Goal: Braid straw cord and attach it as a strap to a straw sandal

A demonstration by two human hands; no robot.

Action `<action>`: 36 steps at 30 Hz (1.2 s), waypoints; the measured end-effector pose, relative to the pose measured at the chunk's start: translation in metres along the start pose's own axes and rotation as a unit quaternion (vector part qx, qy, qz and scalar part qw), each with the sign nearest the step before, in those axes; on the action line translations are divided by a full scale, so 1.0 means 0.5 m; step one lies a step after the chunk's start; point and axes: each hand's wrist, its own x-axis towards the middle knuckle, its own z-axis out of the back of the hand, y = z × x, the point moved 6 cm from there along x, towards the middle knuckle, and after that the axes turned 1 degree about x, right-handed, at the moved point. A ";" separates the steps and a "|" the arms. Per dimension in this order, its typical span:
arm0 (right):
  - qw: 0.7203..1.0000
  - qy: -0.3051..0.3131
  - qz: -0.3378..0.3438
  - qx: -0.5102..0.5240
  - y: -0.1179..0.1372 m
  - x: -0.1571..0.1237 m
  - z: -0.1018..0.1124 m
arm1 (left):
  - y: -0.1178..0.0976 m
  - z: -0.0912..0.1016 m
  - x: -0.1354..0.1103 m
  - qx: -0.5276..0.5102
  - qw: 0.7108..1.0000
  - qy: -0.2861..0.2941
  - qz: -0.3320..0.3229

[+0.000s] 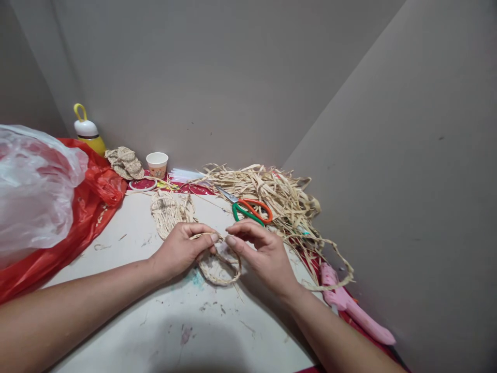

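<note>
My left hand (182,248) and my right hand (262,254) meet over a white table (155,321), both pinching a braided straw loop (221,272) that lies curved on the tabletop between them. The fingers of each hand are closed on the braid near its top end. Just behind my left hand lies a woven straw sandal sole (166,212). A pile of loose dried straw strips (279,197) spreads behind and to the right of my right hand.
Scissors with orange and green handles (250,209) rest on the straw. A pink glue gun (349,305) lies at the right edge. Red and clear plastic bags (46,207) fill the left. A paper cup (157,164), yellow bottle (88,132) and woven piece (124,161) stand by grey walls.
</note>
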 end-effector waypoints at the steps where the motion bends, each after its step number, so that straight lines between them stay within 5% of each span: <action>1: 1.000 0.010 0.002 -0.007 0.001 0.000 -0.003 | 0.000 -0.002 -0.001 -0.002 1.000 0.006 0.002; 10: 0.993 0.079 -0.079 0.038 -0.032 -0.006 -0.021 | -0.002 -0.005 -0.003 -0.005 1.000 0.018 -0.006; 15: 0.995 0.086 -0.049 0.004 -0.026 -0.012 -0.029 | 0.002 -0.007 -0.003 -0.003 1.000 0.026 -0.004; 23: 0.990 -0.104 -0.072 0.069 -0.036 0.009 0.038 | 0.001 0.022 0.012 -0.077 0.996 -0.039 0.012; 29: 0.998 -0.054 -0.026 0.023 -0.023 -0.006 0.006 | 0.007 0.012 0.010 -0.068 0.997 -0.005 0.026; 36: 0.981 0.008 0.100 -0.166 0.003 -0.020 -0.017 | 0.008 -0.001 0.007 -0.084 0.995 0.026 0.040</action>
